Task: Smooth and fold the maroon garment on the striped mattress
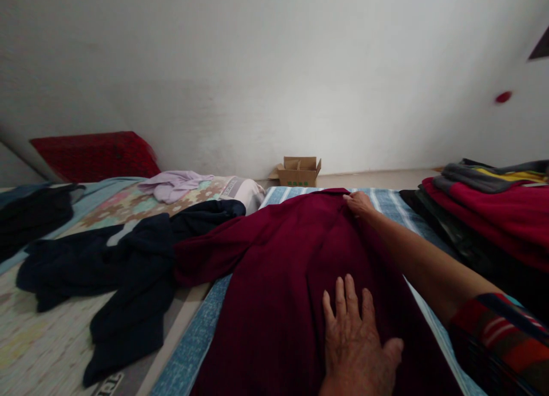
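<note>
Blue striped bedding (pixel 187 347), white wall (pixel 266 87) beyond. I see navy garment (pixel 132 262) touching maroon garment (pixel 274 270); left hand (pixel 357 339) spread on latter, right hand (pixel 360 204) pinching its edge.

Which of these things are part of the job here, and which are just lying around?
In the job:
maroon garment
left hand, flat on it
right hand, at its far edge
blue striped bedding, beneath

Apparently lying about:
navy garment
lilac cloth
cardboard box
folded clothes, perhaps related
</note>
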Motion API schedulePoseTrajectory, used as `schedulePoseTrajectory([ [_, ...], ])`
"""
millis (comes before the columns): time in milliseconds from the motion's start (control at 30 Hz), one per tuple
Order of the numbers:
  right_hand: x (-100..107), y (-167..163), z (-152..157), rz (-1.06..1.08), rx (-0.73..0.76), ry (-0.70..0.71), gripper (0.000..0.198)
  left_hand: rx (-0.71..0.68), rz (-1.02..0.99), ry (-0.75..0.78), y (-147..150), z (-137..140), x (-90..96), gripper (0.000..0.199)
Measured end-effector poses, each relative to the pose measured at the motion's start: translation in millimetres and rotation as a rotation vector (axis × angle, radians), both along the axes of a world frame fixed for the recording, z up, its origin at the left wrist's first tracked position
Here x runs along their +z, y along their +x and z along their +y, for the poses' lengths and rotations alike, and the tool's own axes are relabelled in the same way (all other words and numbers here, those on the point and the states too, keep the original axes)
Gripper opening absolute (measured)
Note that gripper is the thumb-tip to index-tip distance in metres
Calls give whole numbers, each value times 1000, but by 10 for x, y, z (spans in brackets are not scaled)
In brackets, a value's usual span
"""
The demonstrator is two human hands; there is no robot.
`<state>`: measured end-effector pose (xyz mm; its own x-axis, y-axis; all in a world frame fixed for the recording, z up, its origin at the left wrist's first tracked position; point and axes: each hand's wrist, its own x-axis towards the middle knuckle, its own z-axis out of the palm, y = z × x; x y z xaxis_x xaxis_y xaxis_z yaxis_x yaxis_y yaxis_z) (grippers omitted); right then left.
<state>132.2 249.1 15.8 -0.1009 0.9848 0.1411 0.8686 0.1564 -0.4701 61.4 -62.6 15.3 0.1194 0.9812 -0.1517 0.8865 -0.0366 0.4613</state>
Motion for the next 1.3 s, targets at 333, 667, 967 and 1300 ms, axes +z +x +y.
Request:
schedulePoseTrajectory([
  [333, -47, -135, -152, -58, 49, 108, 42, 21, -34, 5, 5, -9, -23, 78],
  [667, 87, -107, -765, -390, 222, 189, 33, 3, 18, 91, 13, 7, -96, 77],
  [967, 84, -9, -887, -386, 261, 169, 32, -6, 92, 201, 24, 39, -232, 76],
  [1300, 36, 89, -1671, -280, 419, 110, 37, -49, 196, 170, 78, 124, -91, 75],
])
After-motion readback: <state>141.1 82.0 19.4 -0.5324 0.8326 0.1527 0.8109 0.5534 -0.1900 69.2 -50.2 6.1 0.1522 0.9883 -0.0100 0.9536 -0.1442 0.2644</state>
